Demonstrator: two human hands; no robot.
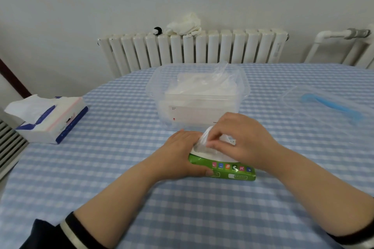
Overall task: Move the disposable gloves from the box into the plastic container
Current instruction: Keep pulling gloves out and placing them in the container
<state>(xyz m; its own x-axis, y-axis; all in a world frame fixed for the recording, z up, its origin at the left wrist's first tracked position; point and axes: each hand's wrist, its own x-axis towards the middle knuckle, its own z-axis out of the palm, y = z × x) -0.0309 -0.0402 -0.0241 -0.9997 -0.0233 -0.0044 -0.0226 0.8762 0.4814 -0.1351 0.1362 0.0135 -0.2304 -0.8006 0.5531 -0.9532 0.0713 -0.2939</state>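
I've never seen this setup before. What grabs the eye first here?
Both hands meet at the green glove box near the table's front: the left hand steadies it while the right hand pinches a clear glove at its opening. Just behind stands the plastic container, already holding gloves.

green box [224, 170], clear container [197, 95], blue-and-white checked tablecloth [121, 168]

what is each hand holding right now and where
The right hand pinches a clear glove at its top, above the opening of the green box. The left hand grips the box's left end.
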